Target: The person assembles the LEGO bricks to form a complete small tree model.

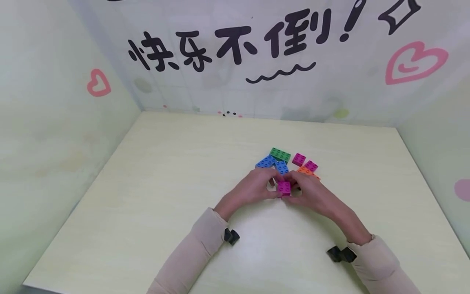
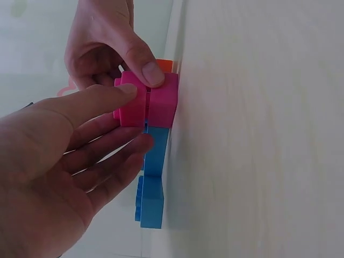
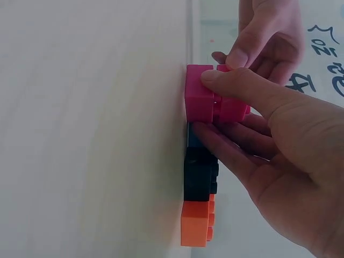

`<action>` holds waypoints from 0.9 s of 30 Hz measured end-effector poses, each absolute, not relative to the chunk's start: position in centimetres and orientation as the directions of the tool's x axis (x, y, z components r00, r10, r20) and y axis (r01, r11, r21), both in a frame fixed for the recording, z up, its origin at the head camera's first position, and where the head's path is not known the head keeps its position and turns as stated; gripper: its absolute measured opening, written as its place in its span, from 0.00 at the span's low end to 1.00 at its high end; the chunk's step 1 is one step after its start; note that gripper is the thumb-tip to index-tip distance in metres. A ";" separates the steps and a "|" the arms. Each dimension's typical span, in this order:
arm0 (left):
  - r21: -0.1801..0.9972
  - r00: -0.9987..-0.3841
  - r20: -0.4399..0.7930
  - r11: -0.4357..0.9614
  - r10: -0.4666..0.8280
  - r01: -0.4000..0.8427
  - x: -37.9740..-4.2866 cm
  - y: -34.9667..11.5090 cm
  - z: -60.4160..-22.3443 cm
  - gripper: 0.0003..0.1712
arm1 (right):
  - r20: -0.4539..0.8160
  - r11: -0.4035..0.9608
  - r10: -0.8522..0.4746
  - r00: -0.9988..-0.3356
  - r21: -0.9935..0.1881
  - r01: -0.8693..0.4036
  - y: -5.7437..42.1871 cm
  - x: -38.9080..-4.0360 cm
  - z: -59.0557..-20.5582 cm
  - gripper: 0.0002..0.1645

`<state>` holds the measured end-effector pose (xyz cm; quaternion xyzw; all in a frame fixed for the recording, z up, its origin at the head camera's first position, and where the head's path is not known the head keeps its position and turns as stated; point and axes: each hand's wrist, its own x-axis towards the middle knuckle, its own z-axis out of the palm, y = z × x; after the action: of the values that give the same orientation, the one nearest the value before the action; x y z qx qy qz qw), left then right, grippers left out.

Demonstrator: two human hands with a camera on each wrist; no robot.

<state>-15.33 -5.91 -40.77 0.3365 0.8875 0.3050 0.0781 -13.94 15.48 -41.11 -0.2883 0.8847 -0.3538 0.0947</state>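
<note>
Two pink toy building bricks are stacked between the hands, with a thin gap and some studs showing between them. My left hand [image 1: 257,185] pinches the upper pink brick [image 2: 131,105], its thumb on the near side. The lower pink brick [image 3: 199,97], low at the table, is gripped by my right hand [image 1: 310,192] with thumb and fingers. From above, the studded top of the upper brick shows between both sets of fingertips. Just beyond the hands lie two blue bricks [image 1: 266,161] and an orange brick [image 1: 309,172], partly covered by the right hand.
Farther back on the pale table [image 1: 165,183] are a green brick [image 1: 280,154] and two small pink bricks [image 1: 299,159]. A dark brick [image 3: 199,177] stands near the orange one in the right wrist view. White printed walls [image 1: 220,90] enclose the table's back and sides.
</note>
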 end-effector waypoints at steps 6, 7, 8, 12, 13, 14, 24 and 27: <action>0.608 -0.762 0.090 0.570 0.642 0.553 -15.1 -5.8 -40.8 0.20 | 0.060 0.603 -0.570 -0.819 -0.647 -0.467 15.4 -13.9 -40.9 0.31; 0.610 -0.761 0.091 0.569 0.642 0.552 -15.1 -5.8 -40.8 0.20 | 0.066 0.606 -0.568 -0.820 -0.640 -0.471 15.4 -13.9 -40.9 0.31; 0.607 -0.760 0.094 0.569 0.643 0.555 -15.1 -5.7 -40.8 0.20 | 0.071 0.609 -0.567 -0.821 -0.635 -0.475 15.4 -13.9 -40.9 0.31; 0.573 -0.751 0.109 0.576 0.651 0.583 -15.1 -5.5 -40.7 0.20 | 0.081 0.609 -0.564 -0.822 -0.631 -0.481 15.4 -13.8 -40.9 0.31; 0.561 -0.749 0.112 0.581 0.653 0.590 -15.1 -5.5 -40.6 0.20 | 0.082 0.607 -0.565 -0.821 -0.633 -0.481 15.4 -13.8 -40.9 0.31; 0.551 -0.748 0.114 0.585 0.654 0.595 -15.0 -5.4 -40.6 0.20 | 0.084 0.604 -0.566 -0.820 -0.635 -0.482 15.4 -13.8 -41.0 0.31; 0.491 -0.761 0.105 0.632 0.641 0.600 -14.3 -4.7 -40.4 0.22 | 0.090 0.597 -0.570 -0.817 -0.638 -0.487 15.7 -13.7 -41.2 0.29; 0.525 -0.767 0.105 0.620 0.633 0.583 -14.4 -4.7 -40.5 0.22 | 0.065 0.583 -0.577 -0.814 -0.666 -0.466 16.1 -13.7 -41.0 0.30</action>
<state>-14.35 -4.73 -40.55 0.3381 0.8989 0.2751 0.0451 -13.74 16.12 -40.97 -0.2944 0.8860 -0.3492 0.0796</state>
